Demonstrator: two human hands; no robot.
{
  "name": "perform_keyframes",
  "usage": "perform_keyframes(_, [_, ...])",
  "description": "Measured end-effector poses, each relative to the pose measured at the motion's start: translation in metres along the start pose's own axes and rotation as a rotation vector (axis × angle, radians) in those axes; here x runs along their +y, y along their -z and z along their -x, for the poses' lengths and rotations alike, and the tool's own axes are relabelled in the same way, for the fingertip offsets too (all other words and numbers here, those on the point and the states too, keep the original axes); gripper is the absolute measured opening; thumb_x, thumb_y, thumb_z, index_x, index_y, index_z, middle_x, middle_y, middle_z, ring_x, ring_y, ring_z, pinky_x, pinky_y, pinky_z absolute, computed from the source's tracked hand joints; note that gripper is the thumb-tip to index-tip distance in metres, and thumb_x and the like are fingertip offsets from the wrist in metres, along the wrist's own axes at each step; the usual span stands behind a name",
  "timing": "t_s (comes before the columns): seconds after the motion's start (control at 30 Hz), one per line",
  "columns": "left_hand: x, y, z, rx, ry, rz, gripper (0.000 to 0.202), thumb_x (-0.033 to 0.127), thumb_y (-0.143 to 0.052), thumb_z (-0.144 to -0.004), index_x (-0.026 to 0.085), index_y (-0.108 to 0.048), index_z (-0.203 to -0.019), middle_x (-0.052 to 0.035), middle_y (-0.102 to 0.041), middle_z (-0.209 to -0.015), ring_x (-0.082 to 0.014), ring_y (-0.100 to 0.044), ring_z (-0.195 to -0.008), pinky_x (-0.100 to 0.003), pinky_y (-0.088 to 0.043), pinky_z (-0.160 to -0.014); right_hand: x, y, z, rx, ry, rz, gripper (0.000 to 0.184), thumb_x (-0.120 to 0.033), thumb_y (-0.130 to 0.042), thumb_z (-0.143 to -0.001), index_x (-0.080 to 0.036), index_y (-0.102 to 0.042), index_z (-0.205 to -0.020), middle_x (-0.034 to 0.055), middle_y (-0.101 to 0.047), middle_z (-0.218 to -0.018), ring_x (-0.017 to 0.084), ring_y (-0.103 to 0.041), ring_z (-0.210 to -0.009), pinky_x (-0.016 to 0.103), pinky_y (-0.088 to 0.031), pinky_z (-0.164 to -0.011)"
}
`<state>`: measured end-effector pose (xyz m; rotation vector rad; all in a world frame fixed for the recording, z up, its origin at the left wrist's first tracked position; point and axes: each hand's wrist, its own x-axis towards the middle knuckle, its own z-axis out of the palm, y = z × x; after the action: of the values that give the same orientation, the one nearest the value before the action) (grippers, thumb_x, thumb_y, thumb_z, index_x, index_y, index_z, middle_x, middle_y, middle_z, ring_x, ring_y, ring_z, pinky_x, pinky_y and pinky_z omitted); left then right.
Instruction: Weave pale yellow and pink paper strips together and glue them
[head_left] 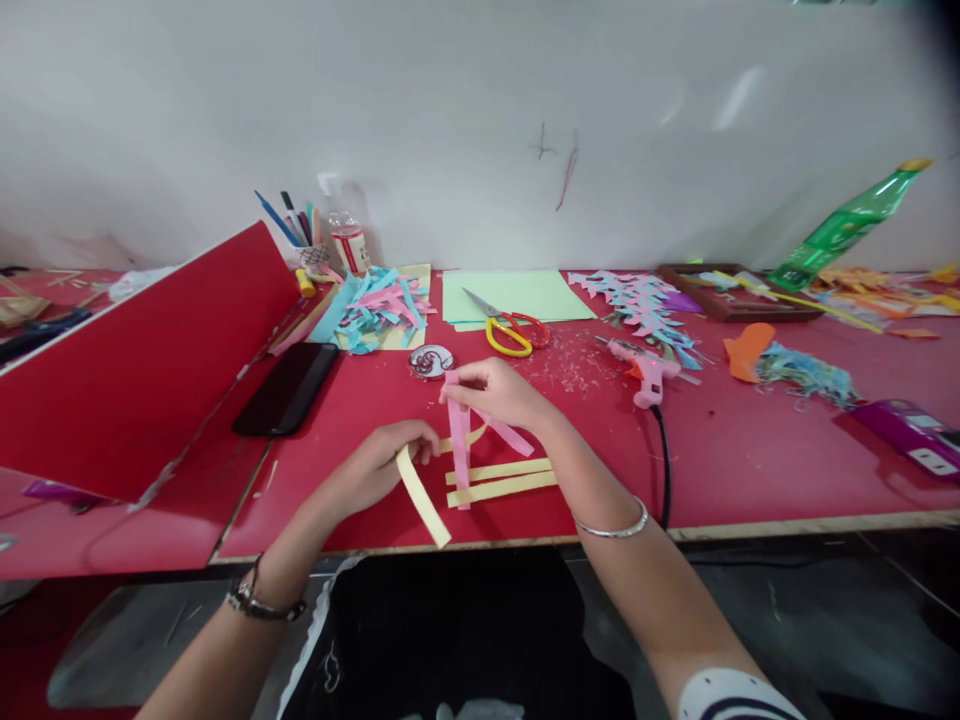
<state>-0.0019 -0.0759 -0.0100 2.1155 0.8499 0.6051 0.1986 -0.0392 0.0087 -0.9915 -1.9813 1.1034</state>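
My left hand (382, 462) is closed on a yellow paper strip (424, 497) that hangs down toward the table's front edge. My right hand (495, 388) pinches the top of a pink paper strip (458, 440) standing over the work. A second pink strip (508, 433) slants out under that hand. Two more yellow strips (501, 480) lie flat, side by side, just below my right wrist, crossed by the pink one.
On the red table (750, 470) lie a black phone (286, 388), a tape roll (431, 361), yellow-and-red scissors (510, 330) on green paper (517, 293), a pink glue gun (646, 368) with black cord, paper scraps (375, 305), a green bottle (847, 228) and a tilted red board (142, 360).
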Motion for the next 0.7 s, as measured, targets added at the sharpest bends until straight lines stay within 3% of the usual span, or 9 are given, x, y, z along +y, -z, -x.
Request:
perform_keyframes(0.3, [0.005,-0.011,-0.004,-0.143,0.02,0.095,0.024,0.026,-0.033,-0.088,0.015,-0.053,-0.081,-0.0024,-0.057,-0.077,-0.012,-0.051,-0.067,-0.024,-0.04,-0.064,0.008,-0.006,-0.003,-0.004,-0.056,0.232,0.024,-0.034,-0.049,-0.079,-0.014,-0.061,-0.071,-0.0004,-0.054,-0.061,0.009,-0.047,-0.057,0.022,-0.034,-0.056])
perform_keyframes(0.37, [0.007,-0.011,-0.003,-0.134,0.017,0.054,0.024,0.03,-0.034,-0.088,0.016,-0.054,-0.084,-0.0033,-0.057,-0.083,-0.0133,-0.052,-0.072,-0.025,-0.041,-0.069,0.009,-0.008,-0.003,0.015,-0.061,0.314,0.024,-0.035,-0.05,-0.079,-0.015,-0.06,-0.072,-0.0004,-0.054,-0.062,0.01,-0.047,-0.057,0.023,-0.034,-0.055])
perform_keyframes(0.43, [0.009,-0.011,-0.002,-0.094,0.017,-0.035,0.022,0.035,-0.041,-0.085,0.017,-0.054,-0.09,-0.0038,-0.055,-0.089,-0.0148,-0.051,-0.077,-0.027,-0.041,-0.073,0.011,-0.008,-0.003,0.072,-0.089,0.387,0.022,-0.035,-0.053,-0.077,-0.015,-0.06,-0.086,0.0014,-0.058,-0.07,0.011,-0.05,-0.062,0.023,-0.036,-0.058])
perform_keyframes(0.57, [0.012,-0.014,0.003,-0.009,0.103,-0.182,0.037,0.043,-0.053,-0.077,0.021,-0.049,-0.107,-0.0047,-0.051,-0.097,-0.0161,-0.05,-0.078,-0.028,-0.042,-0.069,0.008,-0.001,-0.002,0.189,-0.099,0.429,0.039,-0.031,-0.055,-0.076,-0.016,-0.05,-0.113,0.0059,-0.06,-0.09,0.015,-0.055,-0.08,0.027,-0.041,-0.071])
perform_keyframes(0.7, [0.013,-0.018,0.005,-0.006,0.088,-0.187,0.027,0.037,-0.05,-0.08,0.021,-0.053,-0.102,-0.006,-0.051,-0.102,-0.0169,-0.051,-0.084,-0.029,-0.042,-0.074,-0.009,0.018,0.008,0.237,-0.048,0.448,0.034,-0.029,-0.052,-0.079,-0.018,-0.051,-0.11,0.0064,-0.059,-0.099,0.016,-0.055,-0.091,0.03,-0.042,-0.08])
